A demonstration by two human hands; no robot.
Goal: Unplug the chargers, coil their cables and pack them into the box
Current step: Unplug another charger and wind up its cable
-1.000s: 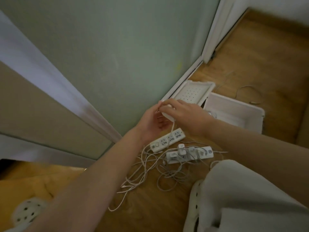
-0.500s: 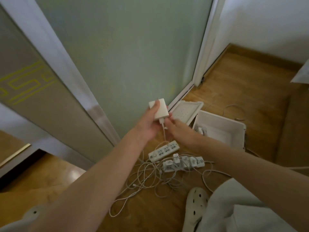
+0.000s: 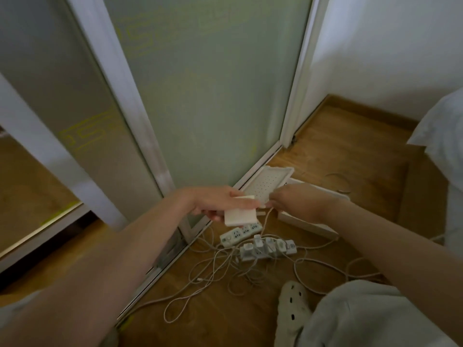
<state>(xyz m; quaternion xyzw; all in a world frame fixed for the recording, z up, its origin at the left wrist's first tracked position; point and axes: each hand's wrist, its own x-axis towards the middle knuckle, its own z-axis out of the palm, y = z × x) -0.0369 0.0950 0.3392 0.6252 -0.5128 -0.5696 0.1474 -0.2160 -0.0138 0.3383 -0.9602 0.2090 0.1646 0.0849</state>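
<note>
My left hand grips a white square charger held flat in the air above the floor. My right hand pinches the charger's thin white cable just beside the charger's plug end; the cable hangs down to the floor. Below lie two white power strips: one with bare sockets, the other with several small chargers plugged in. A tangle of white cables spreads over the wooden floor. The white box stands behind my right hand, mostly hidden by it.
The box's perforated lid leans by the frosted glass door. A loose cable loop lies on the floor farther back. My knee in light trousers and a white clog sit at the lower right.
The charger went from both hands near the strip up into my left hand, then turned flat. My right hand moved off it onto the cable. The camera tilted upward.
</note>
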